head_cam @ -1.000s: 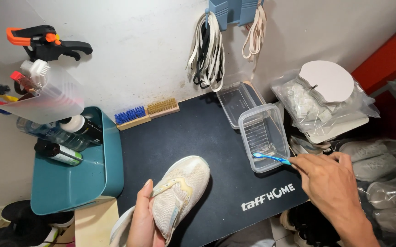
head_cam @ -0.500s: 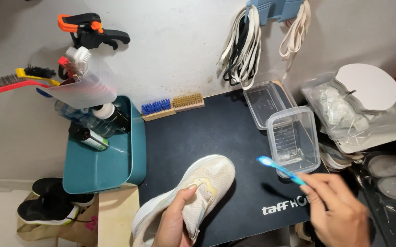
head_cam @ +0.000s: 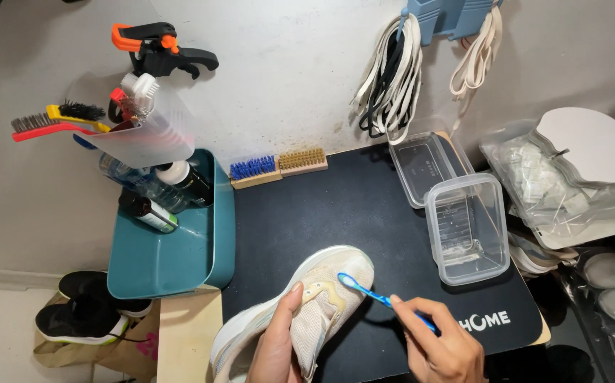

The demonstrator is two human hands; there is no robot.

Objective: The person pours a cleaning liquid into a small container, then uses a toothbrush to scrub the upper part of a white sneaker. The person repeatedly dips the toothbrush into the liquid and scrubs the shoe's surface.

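A worn white sneaker (head_cam: 325, 284) lies on a black mat (head_cam: 336, 213), toe pointing up and right. My left hand (head_cam: 279, 344) grips it from inside the opening, thumb along the tongue. My right hand (head_cam: 442, 344) holds a blue toothbrush (head_cam: 371, 292) by its handle. The brush head rests at the sneaker's toe edge.
A clear plastic tub (head_cam: 467, 227) and its lid (head_cam: 424, 167) sit at the mat's right. A teal tray (head_cam: 172, 248) with bottles stands left. Two brushes (head_cam: 279, 164) lean on the wall. Laces (head_cam: 392, 78) hang above. Bagged items (head_cam: 570, 177) and shoes lie right.
My right hand carried the toothbrush from the clear tub leftward to the sneaker's toe. The left hand kept its hold on the sneaker. The view shifted left.
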